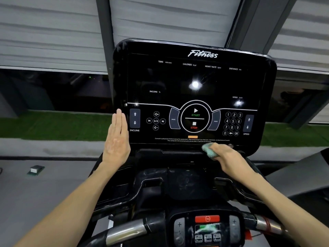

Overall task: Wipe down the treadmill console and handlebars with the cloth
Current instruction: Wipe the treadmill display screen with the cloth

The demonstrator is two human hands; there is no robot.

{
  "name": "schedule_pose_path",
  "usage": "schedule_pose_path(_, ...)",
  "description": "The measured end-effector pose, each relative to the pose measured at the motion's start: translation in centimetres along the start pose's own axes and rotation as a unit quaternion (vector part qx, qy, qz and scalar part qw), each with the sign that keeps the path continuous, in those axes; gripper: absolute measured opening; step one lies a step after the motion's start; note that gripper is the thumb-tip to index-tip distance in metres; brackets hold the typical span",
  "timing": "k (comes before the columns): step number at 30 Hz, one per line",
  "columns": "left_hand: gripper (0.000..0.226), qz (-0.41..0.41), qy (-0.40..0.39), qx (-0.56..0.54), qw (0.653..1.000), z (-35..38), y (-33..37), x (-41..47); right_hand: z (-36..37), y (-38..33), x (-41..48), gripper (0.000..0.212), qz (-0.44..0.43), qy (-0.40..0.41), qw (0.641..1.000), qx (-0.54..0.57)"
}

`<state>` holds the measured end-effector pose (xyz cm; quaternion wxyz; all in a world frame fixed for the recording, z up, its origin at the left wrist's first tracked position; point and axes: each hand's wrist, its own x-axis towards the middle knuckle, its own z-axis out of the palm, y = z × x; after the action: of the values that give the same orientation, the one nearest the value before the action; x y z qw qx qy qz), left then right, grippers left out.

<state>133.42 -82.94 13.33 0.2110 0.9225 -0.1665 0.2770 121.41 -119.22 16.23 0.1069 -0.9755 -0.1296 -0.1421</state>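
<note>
Right hand (226, 155) gripping cloth (209, 151), cloth at fingertips — seemingly touching console (178, 77) edge

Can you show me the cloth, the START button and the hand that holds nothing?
cloth (208, 150): head view, on its green bunched end.
START button (195, 110): head view, on its white arrow.
left hand (116, 139): head view, on the back of the hand.
</note>
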Motion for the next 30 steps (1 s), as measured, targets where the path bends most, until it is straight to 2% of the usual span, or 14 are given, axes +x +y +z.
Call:
schedule_pose_path(2, 0.084, -0.003, 0.004, 0.001, 1.0, 0.2, -0.1, 0.0, 0.0, -0.2, -0.4, 0.034, 0.02, 0.013, 1.0, 0.012)
schedule_pose_path(5, 0.084, -0.01, 0.012, -0.004, 1.0, 0.5, -0.1, 0.0, 1.5, -2.3, 0.3, 0.033, -0.026, 0.037, 0.999, 0.004)
schedule_pose_path(8, 0.086, -0.014, 0.01, -0.007, 1.0, 0.7, 0.0, 0.0, 3.6, -4.8, 2.1, 0.034, -0.079, 0.028, 0.996, 0.033)
schedule_pose_path(12, 0.085, -0.006, 0.008, 0.009, 1.0, 0.7, -0.3, 0.0, 3.6, -5.0, 2.6, 0.036, -0.091, 0.016, 0.995, 0.036)
schedule_pose_path(17, 0.083, -0.013, 0.008, 0.012, 1.0, 0.8, -0.1, 0.1, 0.7, 2.1, -0.7, 0.059, -0.008, 0.021, 0.999, -0.032)
schedule_pose_path(22, 0.08, -0.003, 0.004, 0.014, 1.0, 0.7, -0.4, 0.1, -1.6, 3.4, -0.7, 0.052, 0.061, 0.009, 0.997, -0.046)
schedule_pose_path(26, 0.082, 0.009, 0.008, 0.021, 1.0, 0.6, -0.6, 0.1, -3.1, 5.6, -2.4, 0.047, 0.122, 0.039, 0.991, -0.044)
schedule_pose_path(30, 0.082, 0.001, 0.015, 0.016, 1.0, 0.6, -0.1, 0.0, -1.9, 4.2, -3.3, 0.032, 0.09, 0.064, 0.994, -0.015)
